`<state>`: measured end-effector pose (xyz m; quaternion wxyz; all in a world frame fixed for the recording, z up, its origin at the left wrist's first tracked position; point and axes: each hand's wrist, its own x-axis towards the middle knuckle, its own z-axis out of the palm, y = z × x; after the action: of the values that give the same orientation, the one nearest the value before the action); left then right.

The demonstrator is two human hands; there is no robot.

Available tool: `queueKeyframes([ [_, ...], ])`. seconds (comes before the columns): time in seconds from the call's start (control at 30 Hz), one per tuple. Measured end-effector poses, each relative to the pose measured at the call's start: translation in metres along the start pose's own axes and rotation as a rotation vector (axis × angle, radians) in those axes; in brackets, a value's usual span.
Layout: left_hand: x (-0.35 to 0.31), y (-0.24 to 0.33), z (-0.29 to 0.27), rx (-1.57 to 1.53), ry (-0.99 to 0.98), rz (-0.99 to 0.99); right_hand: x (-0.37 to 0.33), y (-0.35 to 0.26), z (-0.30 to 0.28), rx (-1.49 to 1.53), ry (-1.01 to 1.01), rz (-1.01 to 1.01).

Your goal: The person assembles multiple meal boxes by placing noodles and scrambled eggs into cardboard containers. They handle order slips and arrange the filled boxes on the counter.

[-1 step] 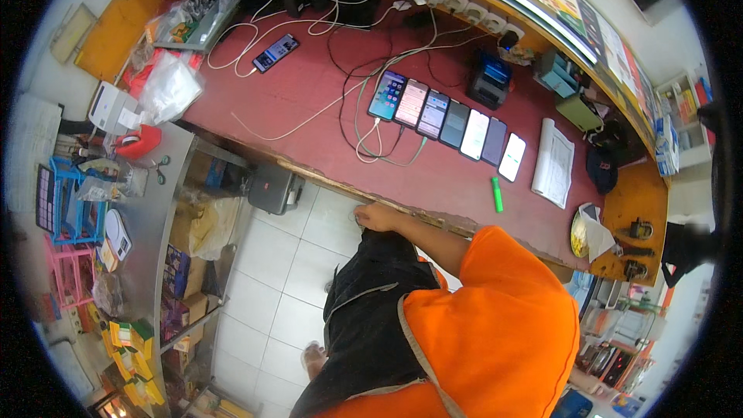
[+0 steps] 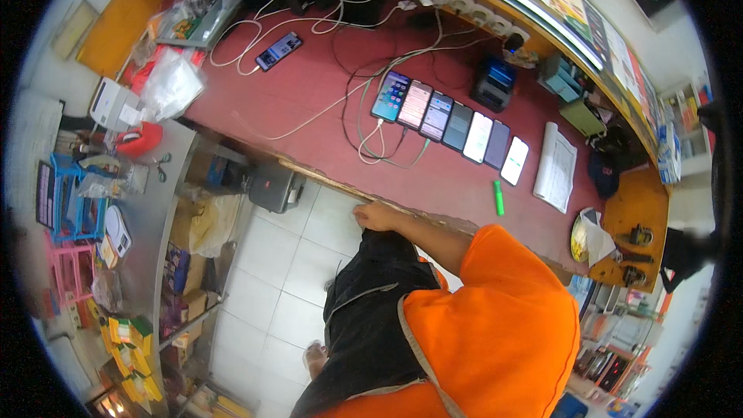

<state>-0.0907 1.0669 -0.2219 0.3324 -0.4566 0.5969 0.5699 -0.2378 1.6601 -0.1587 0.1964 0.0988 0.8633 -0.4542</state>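
My right hand (image 2: 374, 216) rests on top of my thigh, over the black apron (image 2: 370, 290), close to the desk's front edge. Its fingers curl downward; whatever they hold, if anything, is hidden. My left hand does not show. On the dark red desk (image 2: 302, 101), several phones lie side by side in a slanted row. A blue-screened phone (image 2: 391, 95) heads it on the left, with a white cable plugged in, and a white-screened phone (image 2: 514, 160) ends it on the right. Another phone (image 2: 279, 51) lies farther left, also on a cable. The hand touches none of them.
A green marker (image 2: 498, 197) and a rolled booklet (image 2: 556, 166) lie right of the phones. Behind them stands a small black device (image 2: 493, 81). Cables cross the desk toward a row of sockets (image 2: 472, 11). Left are a metal counter (image 2: 159, 209) and a dark case (image 2: 272, 188) beneath the desk.
The view has shifted very slightly, so the desk and phones sit a few pixels lower. The right hand stays in place on the thigh, and nothing on the desk has moved.
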Motion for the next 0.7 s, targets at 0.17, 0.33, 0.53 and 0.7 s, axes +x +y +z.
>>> queueKeyframes([
  [0.17, -0.016, -0.057, 0.025, -0.054, 0.108, -0.04, 0.045, -0.056, 0.0, -0.091, -0.23, -0.153],
  [0.33, -0.03, -0.094, 0.027, -0.092, 0.162, -0.08, 0.088, -0.155, 0.071, -0.129, -0.425, -0.369],
  [0.53, -0.025, -0.127, 0.005, -0.169, 0.114, -0.1, 0.071, -0.301, 0.189, -0.216, -0.624, -0.727],
  [0.7, -0.026, -0.173, -0.04, -0.387, 0.134, -0.044, 0.076, -0.338, 0.308, -0.316, -0.772, -0.936],
])
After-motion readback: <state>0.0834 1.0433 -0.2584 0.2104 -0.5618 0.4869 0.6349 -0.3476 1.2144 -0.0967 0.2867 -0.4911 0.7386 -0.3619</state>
